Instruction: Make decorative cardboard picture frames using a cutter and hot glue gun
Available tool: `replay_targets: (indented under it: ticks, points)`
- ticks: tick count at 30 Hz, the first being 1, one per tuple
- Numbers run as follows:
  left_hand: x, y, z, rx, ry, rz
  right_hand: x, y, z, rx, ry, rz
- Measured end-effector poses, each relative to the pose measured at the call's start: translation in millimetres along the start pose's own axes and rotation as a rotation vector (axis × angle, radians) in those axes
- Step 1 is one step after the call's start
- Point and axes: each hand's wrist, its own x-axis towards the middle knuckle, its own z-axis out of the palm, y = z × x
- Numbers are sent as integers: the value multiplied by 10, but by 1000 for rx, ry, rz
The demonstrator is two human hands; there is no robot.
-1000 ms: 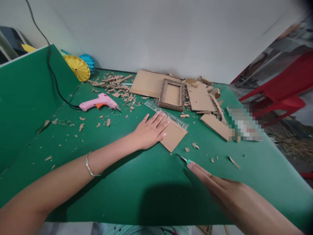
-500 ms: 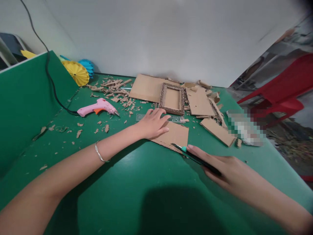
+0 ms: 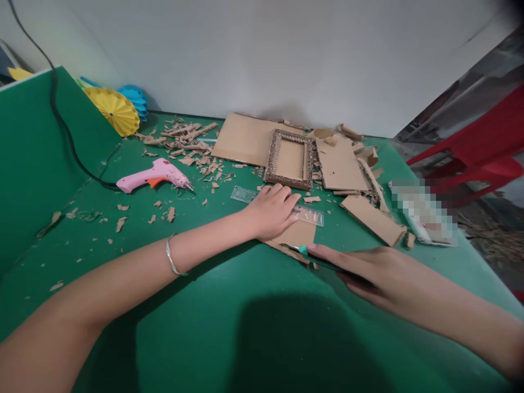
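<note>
My left hand [image 3: 275,212] lies across a clear plastic ruler [image 3: 311,215], its bent fingers over the far edge and thumb on the near side, gripping it. Under the hand and ruler a small flat piece of cardboard [image 3: 302,233] rests on the green table, partly hidden. A thin strip [image 3: 286,251] runs along the cardboard's near edge. My right hand [image 3: 376,270] is closed around a dark utility knife [image 3: 325,264] with a teal part near its blade. The blade tip is at the cardboard's near right edge.
Beyond the ruler lie a cardboard frame [image 3: 289,184], a larger cardboard sheet [image 3: 241,139] and several offcuts. A pink glue gun [image 3: 158,173] with a black cord lies at left. Scraps [image 3: 184,136] litter the back. A red chair [image 3: 483,147] stands beyond the table's right edge.
My left hand has shifted right and taken hold of the ruler, which now sits slanted and partly over the cardboard. The knife tip has moved slightly left and down.
</note>
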Motion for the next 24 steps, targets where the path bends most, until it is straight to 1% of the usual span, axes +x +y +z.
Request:
replay_targets:
  ticks: [2, 5, 8, 11, 14, 18, 24]
  points:
    - [-18, 1, 16, -31, 1, 8, 56, -44, -7, 17, 7, -9]
    - [-110, -50, 4, -71, 19, 22, 116, -144, 10, 65, 25, -21]
    - [-226, -92, -43, -88, 20, 19, 132, -250, 76, 87, 16, 12]
    - [-293, -105, -82, -103, 2, 28, 115, -324, 147, 91, 4, 48]
    - [-297, -114, -90, -105, -10, 44, 75, -356, 157, 80, 2, 46]
    - [-280, -128, -81, -95, -14, 73, 10, -365, 103, 40, -22, 35]
    - [-284, -131, -77, -87, -14, 69, -61, -357, 90, 26, -4, 13]
